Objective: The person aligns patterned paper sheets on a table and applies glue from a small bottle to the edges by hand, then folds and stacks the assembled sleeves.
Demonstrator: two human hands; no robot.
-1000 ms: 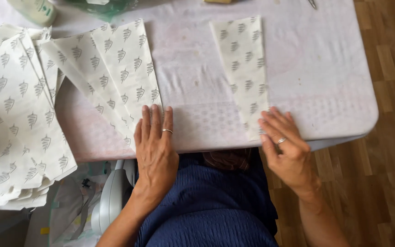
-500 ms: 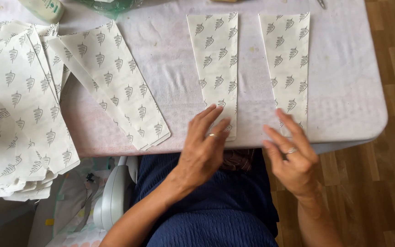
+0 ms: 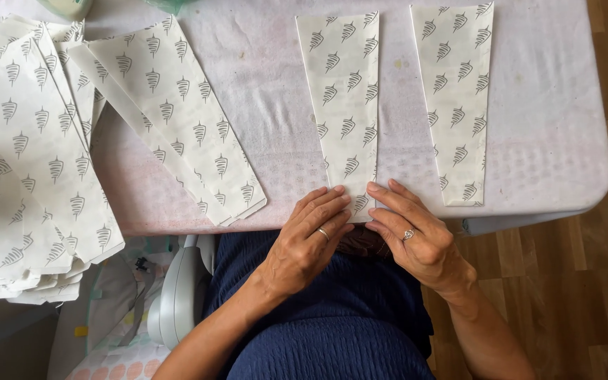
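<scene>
A white-covered table [image 3: 550, 141] stands on a brown wood-plank floor [image 3: 599, 281] in even light.

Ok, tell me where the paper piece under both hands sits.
In the head view, the paper piece lies mid-table, narrow end at the near edge under the left hand and right hand, between the fanned stack and another single piece.

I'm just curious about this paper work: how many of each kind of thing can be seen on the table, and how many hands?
Single tapered paper bags lying apart: 2, one under the fingertips and one to its right.
Fanned heap of the same printed bags: 1; its sheets overlap too much to count.
Hands: 2, left hand and right hand.
Total: 5
</scene>
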